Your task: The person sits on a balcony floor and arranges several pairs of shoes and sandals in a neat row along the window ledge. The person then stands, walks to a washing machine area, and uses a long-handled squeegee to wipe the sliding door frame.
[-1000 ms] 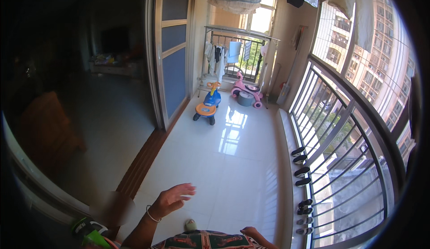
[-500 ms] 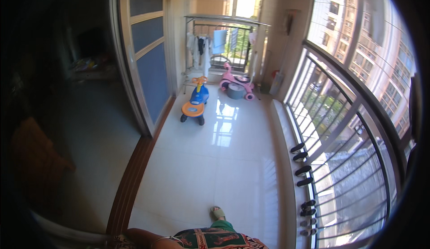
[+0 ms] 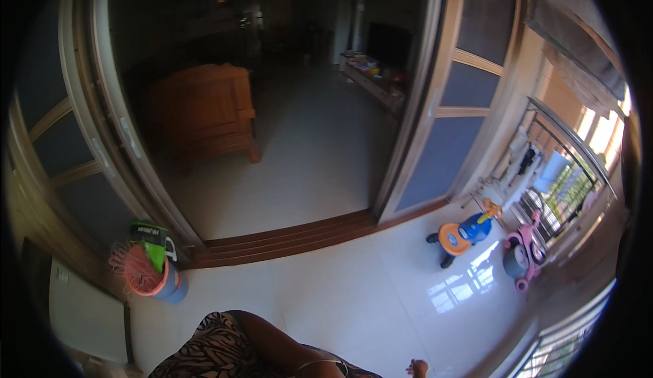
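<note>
At the lower edge, a bare hand, which I take as my right hand [image 3: 417, 368], shows small above the white tiles [image 3: 347, 289]. Its fingers are loosely bent and a little apart, and I see nothing in them. It touches no object. A bare upper arm [image 3: 272, 340] crosses the bottom middle beside dark patterned cloth [image 3: 211, 347]; my left hand lies out of the picture. Nearest on the right is a blue and orange ride-on toy car [image 3: 461, 235], well beyond the hand.
A brown door track [image 3: 292, 238] borders a dim room with a wooden bench [image 3: 204, 109] and a low cabinet [image 3: 371, 79]. At left stand a bin [image 3: 173, 286] with a green bag [image 3: 158, 245] and a white appliance [image 3: 88, 310]. A pink scooter [image 3: 527, 245] stands by the drying rack [image 3: 575, 136].
My view has swung left from the balcony's length to the open sliding doorway. The toy car and scooter now lie at the right. A hand has come into view at the bottom.
</note>
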`<state>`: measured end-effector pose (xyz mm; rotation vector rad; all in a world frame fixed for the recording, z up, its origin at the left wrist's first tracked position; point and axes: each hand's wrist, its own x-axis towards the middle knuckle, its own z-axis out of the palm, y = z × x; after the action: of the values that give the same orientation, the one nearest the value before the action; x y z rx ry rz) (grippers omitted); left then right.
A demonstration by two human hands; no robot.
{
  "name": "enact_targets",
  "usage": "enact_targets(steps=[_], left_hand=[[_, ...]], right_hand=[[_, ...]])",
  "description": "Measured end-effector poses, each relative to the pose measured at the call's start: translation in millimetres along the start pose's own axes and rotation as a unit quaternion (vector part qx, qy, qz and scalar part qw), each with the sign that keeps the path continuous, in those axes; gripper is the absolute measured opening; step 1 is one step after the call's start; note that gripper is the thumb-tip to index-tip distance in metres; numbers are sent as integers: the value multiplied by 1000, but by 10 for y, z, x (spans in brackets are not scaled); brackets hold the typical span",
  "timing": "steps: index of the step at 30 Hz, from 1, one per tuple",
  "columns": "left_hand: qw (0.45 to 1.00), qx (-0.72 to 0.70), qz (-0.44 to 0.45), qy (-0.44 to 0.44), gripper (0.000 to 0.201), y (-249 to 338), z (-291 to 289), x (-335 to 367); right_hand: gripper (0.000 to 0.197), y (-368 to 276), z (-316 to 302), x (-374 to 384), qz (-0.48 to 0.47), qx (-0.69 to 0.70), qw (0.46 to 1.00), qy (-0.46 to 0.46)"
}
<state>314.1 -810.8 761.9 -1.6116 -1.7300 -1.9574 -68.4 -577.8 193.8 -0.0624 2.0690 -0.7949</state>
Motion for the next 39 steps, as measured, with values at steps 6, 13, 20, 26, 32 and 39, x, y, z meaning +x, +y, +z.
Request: enact_targets(steps=[6, 13, 20, 26, 32, 39], left_hand=[[997, 48, -22, 57, 70, 132, -294, -312], [990, 103, -28, 89, 71, 691, -584, -1045], [976, 169, -15, 139, 71, 1383, -774, -1857], [932, 276, -33, 232, 72, 1704, -723, -2221], [829, 415, -90, 363, 72, 1782, -443, -2182], [723, 516, -146, 436, 73, 1844, 233, -2001]], right_hand=[[21, -1706, 951, 344, -126, 66, 988, -54], [16, -2003, 2128, 419, -312, -400, 834, -218], [38, -2172, 2644, 349, -177, -352, 886, -245], [34, -3111, 3243, 680, -188, -393, 846, -308], [29, -4395, 4365, 1175, -275, -469, 741, -395], [24, -4929, 6588, 355, -305, -529, 705, -361]])
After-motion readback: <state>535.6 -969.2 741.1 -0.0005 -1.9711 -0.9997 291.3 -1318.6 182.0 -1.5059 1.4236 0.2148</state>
